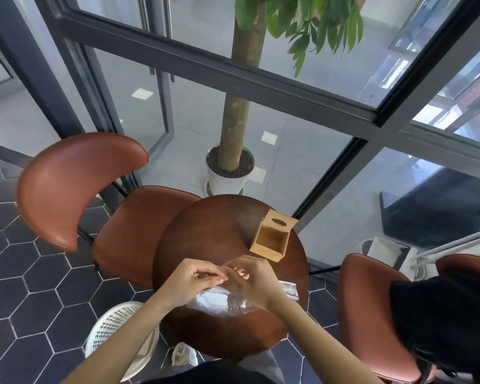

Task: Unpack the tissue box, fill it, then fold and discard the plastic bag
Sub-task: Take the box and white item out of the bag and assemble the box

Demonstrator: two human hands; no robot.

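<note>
So the person is at a small round wooden table (205, 234); both hands meet over the near half of it, fingertips almost touching each other. The left hand (190, 281) has its fingers curled in with the thumb against them, a pinch more or less; the right hand (251, 278) is curled the same way, fingers bent down toward the left one. What exactly sits between the fingertips is too small to tell; it could be an edge of the plastic, can't say. The clear plastic bag (219, 300) lies crumpled flat on the table right under the hands and wrists, with a bit of it poking out past the right hand (288, 291).

The wooden tissue box (272, 239) sits farther back on the right side of the table, apart from the hands; it's tipped on its side with the open face toward the camera and looks hollow inside; the oval slot panel is on top.

A white mesh basket (117, 328) stands on the hex-tile floor just left of the table; a brown chair (75, 184) is behind left; a potted tree (229, 173) stands beyond.
</note>
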